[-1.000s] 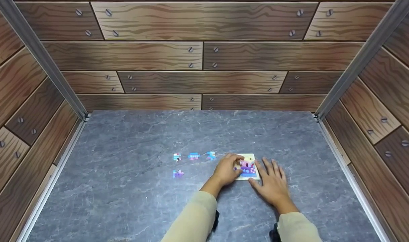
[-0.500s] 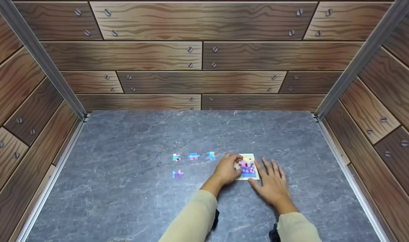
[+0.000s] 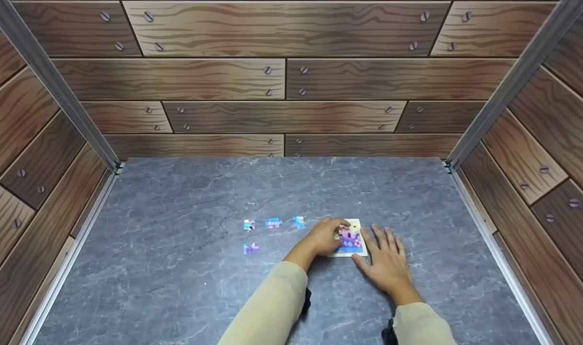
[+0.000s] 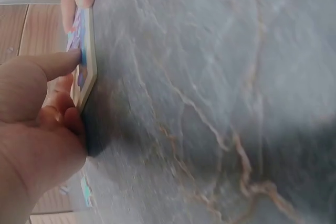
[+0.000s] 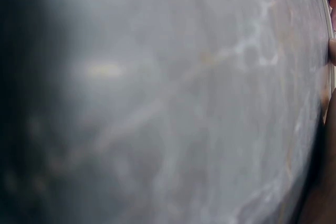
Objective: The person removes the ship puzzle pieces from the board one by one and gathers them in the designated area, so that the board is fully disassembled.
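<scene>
In the head view, a small puzzle board [image 3: 351,249] with a pale frame and a pink, purple and blue picture lies right of centre. My left hand [image 3: 324,238] arches over its left part, thumb and fingers curled about a purple puzzle piece [image 4: 81,80] at the board, partly hidden by the fingers. The left wrist view has the thumb tip on the board's face. Spread flat beside the right edge, my right hand [image 3: 386,261] touches the frame with its thumb and forefinger. Only a sliver of the board and hands enters the right wrist view.
Loose jigsaw pieces lie left of the board: three in a row, a white-and-blue one [image 3: 249,224], a blue one [image 3: 273,223] and another blue one [image 3: 298,222], with a purple one [image 3: 251,248] below. Wood-patterned walls [image 3: 281,79] enclose the grey marbled tabletop [image 3: 176,287].
My left hand shifts slightly, its wrist tilting and forearm swinging a little leftward, fingers still at the board's left part. My right hand stays beside the frame. The loose pieces keep their places.
</scene>
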`<action>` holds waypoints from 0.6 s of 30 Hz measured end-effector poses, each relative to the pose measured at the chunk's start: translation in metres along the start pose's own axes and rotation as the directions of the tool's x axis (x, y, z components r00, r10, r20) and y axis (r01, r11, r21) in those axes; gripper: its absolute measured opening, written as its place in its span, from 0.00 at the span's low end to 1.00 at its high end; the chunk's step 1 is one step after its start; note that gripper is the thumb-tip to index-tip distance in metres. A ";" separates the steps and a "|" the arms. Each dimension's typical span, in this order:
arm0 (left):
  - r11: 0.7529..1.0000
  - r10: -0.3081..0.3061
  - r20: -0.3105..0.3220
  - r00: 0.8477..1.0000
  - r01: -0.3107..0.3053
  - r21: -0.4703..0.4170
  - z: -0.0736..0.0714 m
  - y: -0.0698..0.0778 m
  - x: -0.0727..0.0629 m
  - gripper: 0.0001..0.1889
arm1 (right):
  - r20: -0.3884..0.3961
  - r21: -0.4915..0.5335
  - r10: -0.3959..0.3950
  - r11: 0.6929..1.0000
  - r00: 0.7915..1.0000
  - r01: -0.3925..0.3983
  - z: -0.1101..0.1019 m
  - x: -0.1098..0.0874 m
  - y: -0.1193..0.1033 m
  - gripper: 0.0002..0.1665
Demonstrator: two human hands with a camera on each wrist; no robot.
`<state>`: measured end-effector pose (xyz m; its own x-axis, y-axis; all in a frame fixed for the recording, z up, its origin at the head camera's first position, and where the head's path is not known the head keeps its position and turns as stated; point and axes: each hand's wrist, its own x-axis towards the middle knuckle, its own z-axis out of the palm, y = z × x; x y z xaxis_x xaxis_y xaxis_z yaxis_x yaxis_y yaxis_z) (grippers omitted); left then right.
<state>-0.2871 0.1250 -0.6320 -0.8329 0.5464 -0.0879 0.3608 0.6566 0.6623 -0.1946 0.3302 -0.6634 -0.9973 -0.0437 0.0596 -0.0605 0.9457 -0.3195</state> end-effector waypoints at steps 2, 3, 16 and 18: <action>0.999 -0.047 0.036 0.998 0.046 0.014 -0.006 0.011 -0.004 0.24 | -0.004 -0.002 -0.002 1.000 1.000 0.002 0.000 0.000 0.000 0.50; 0.998 -0.063 0.043 0.997 0.063 0.019 -0.006 0.014 -0.005 0.23 | -0.007 -0.004 -0.003 1.000 1.000 0.003 0.000 0.000 0.001 0.50; 0.995 -0.102 0.023 0.995 0.102 -0.016 -0.008 0.022 -0.011 0.26 | -0.048 -0.004 -0.017 1.000 0.999 0.017 0.000 -0.001 -0.001 0.49; 0.995 -0.095 0.023 0.995 0.095 0.005 -0.007 0.021 -0.011 0.26 | -0.044 -0.004 -0.014 1.000 0.999 0.013 -0.001 -0.001 -0.001 0.49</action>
<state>-0.2737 0.1295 -0.6117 -0.8536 0.4933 -0.1674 0.2821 0.7079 0.6475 -0.1931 0.3292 -0.6626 -0.9935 -0.0424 0.1054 -0.0738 0.9462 -0.3151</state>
